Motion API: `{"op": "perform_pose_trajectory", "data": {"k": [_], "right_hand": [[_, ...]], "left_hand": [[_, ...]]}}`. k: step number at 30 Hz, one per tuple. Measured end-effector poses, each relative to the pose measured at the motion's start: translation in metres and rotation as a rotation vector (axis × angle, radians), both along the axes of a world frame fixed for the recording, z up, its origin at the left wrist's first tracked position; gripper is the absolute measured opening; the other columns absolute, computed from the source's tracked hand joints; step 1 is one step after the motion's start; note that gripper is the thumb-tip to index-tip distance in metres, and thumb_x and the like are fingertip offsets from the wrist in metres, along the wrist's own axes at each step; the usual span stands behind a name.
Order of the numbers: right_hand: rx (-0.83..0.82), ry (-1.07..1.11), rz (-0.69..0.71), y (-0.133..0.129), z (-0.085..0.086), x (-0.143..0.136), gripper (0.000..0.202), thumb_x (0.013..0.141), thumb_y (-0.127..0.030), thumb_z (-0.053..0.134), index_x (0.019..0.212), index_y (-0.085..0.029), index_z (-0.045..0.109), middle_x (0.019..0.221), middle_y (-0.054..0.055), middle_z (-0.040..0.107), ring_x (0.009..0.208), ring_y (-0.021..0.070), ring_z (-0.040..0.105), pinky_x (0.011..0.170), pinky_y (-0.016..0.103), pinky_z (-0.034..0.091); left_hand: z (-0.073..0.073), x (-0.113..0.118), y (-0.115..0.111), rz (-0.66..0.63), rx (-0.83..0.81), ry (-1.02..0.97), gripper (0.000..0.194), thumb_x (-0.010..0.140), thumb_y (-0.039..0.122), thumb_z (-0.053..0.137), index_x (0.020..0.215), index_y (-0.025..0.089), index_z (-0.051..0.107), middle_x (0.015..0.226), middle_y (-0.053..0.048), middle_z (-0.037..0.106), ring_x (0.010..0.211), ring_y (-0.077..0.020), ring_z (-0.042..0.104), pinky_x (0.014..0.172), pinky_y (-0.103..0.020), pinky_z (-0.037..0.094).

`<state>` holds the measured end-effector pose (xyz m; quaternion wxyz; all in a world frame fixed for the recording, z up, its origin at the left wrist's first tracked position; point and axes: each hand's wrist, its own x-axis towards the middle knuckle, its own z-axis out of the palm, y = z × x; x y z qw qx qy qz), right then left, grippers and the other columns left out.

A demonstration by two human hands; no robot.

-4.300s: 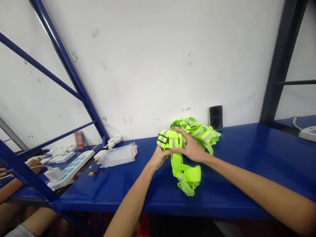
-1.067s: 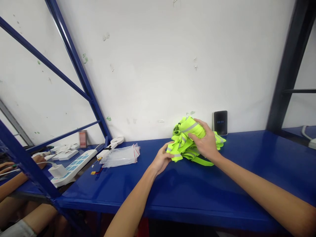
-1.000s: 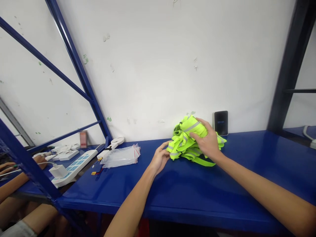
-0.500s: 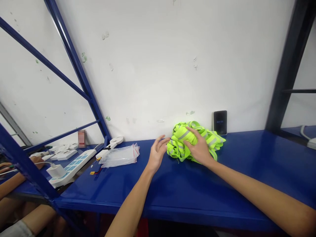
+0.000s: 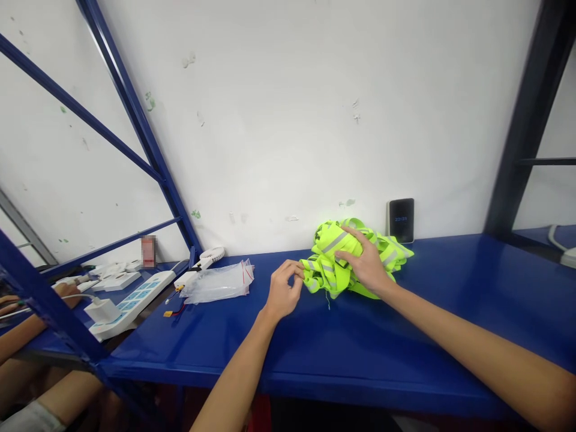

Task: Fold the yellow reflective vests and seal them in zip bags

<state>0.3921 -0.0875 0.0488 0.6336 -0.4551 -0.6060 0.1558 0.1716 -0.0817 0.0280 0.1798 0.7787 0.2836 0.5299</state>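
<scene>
"Bench (image 5: 418,336) first: what is it like?"

"Glossy dark blue, its back edge along a white wall (image 5: 279,120) marked by chipped paint and greenish patches. A blue metal frame (image 5: 148,144) rises at the left end, a black post (image 5: 517,120) at the back right corner."

"And the reflective webbing straps (image 5: 332,243)?"

"Fluorescent yellow-green with grey bands, heaped near the back edge, with 1 pale thread (image 5: 328,301) hanging out at the front."

"What about the 2 hands?"

"The right hand (image 5: 366,264) is wrapped around a rolled part of the straps. The left hand (image 5: 283,289) has its fingers bent together at the heap's left end; I cannot tell if they pinch anything."

"Anything else along the back edge?"

"A device (image 5: 401,220) reading 22:31 stands against the wall, right of the heap. Towards the back left corner lie clear plastic bags (image 5: 218,282), with a white handheld fan (image 5: 211,258) behind and a yellow connector (image 5: 168,314) in front."

"Past the left edge?"

"A white power strip (image 5: 137,302) with blue sockets, and a co-worker's hand (image 5: 66,293)."
</scene>
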Motion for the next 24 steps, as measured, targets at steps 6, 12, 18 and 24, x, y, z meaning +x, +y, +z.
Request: {"op": "perform_pose_trajectory", "data": {"k": [6,12,18,24], "right_hand": [[0.075,-0.096,-0.018,-0.0011,-0.0024,0.0026,0.055,0.078,-0.028,0.064,0.132,-0.026,0.054,0.139,0.007,0.052,0.131,0.0338,0.044,0.106,0.054,0.038],[0.247,-0.272,-0.026,-0.0041,-0.0029,0.0026,0.054,0.082,-0.022,0.059,0.135,-0.025,0.051,0.134,0.006,0.057,0.128,0.0283,0.05,0.108,0.047,0.039],[0.242,-0.273,-0.058,-0.0019,-0.0001,0.0088,0.055,0.082,-0.022,0.058,0.136,-0.024,0.05,0.137,0.006,0.055,0.131,0.0278,0.046,0.11,0.046,0.037],[0.251,-0.345,0.008,-0.0014,-0.0077,0.0065,0.053,0.083,-0.02,0.056,0.135,-0.026,0.049,0.134,0.006,0.057,0.126,0.0275,0.051,0.107,0.046,0.039]], "left_hand": [[-0.003,0.0012,0.0017,-0.002,-0.086,0.188,0.02,0.076,0.009,0.041,0.06,0.019,0.048,0.059,0.002,0.043,0.06,-0.0145,0.04,0.066,-0.028,0.032],[0.0006,-0.0026,-0.0005,0.02,-0.11,0.007,0.023,0.079,0.024,0.059,0.101,0.02,0.05,0.083,0.0,0.05,0.076,-0.0152,0.046,0.074,-0.026,0.038],[-0.0034,-0.0039,0.0062,0.169,0.202,0.116,0.042,0.077,0.007,0.052,0.115,0.022,0.059,0.106,-0.008,0.052,0.102,-0.0209,0.05,0.091,-0.034,0.042],[0.0003,0.0029,0.0038,0.124,0.057,-0.154,0.04,0.083,0.018,0.057,0.122,0.026,0.062,0.121,-0.009,0.055,0.114,-0.0231,0.054,0.098,-0.036,0.044]]}}
